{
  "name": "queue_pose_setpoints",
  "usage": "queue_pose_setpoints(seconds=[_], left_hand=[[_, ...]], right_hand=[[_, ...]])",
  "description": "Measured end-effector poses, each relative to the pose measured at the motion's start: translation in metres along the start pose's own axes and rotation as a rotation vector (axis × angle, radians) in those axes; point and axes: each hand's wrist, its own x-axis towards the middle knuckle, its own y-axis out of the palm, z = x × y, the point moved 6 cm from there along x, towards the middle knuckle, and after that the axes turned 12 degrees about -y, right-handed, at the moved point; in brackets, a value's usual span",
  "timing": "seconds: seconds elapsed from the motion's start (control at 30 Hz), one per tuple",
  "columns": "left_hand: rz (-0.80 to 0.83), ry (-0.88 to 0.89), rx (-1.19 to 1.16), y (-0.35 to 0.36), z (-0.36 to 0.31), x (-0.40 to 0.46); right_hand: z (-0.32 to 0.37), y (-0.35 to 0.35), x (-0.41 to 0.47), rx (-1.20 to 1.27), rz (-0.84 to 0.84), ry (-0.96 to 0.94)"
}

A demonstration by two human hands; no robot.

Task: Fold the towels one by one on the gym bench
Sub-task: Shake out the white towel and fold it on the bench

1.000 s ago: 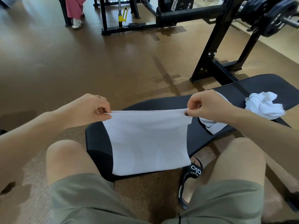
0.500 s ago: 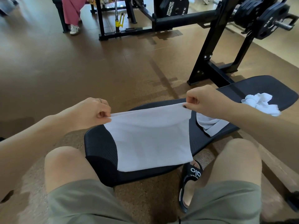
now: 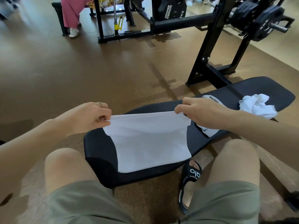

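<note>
on the near end of the black gym bench (image 3: 100, 147), seen from the head camera, a white towel (image 3: 150, 141) lies spread flat, its near edge close to the front lip of the pad and its far edge lifted just off the surface. the left hand (image 3: 90, 117) pinches the far left corner of that edge between thumb and curled fingers, a thin ring showing on one finger. the right hand (image 3: 199, 113) grips the far right corner, fingers curled down over the cloth, so the far edge runs taut between the two hands. just under and behind the right hand a second towel (image 3: 210, 131) lies on the pad, partly hidden by the wrist, so how it is folded cannot be told. farther along the bench, well apart from the hands, a crumpled white towel (image 3: 257, 105) sits in a loose heap. the person sits at the bench's end with bare knees either side of it, in olive shorts (image 3: 223, 202), one foot in a black slide sandal (image 3: 191, 180) on the brown floor. beyond stand a black rack (image 3: 208, 50) and weight plates (image 3: 265, 21).
</note>
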Motion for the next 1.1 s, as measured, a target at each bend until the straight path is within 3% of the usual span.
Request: queue_pose_setpoints(seconds=[0.17,0.33,0.5,0.97,1.1], left_hand=[[-0.086,0.040,0.057,-0.014,-0.007,-0.003],[-0.169,0.045,0.113,-0.023,-0.008,-0.009],[-0.232,0.000,-0.004,-0.039,-0.009,-0.011],[-0.315,-0.043,-0.131,-0.072,0.007,-0.006],[-0.329,-0.035,-0.153,-0.075,0.006,-0.005]], right_hand=[[0.000,0.001,0.000,0.136,0.053,0.059],[-0.010,-0.008,-0.002,0.306,-0.057,0.221],[-0.021,-0.016,-0.004,0.444,-0.116,0.345],[-0.043,-0.060,0.001,0.482,-0.152,0.327],[-0.043,-0.069,0.005,0.384,-0.125,0.287]])
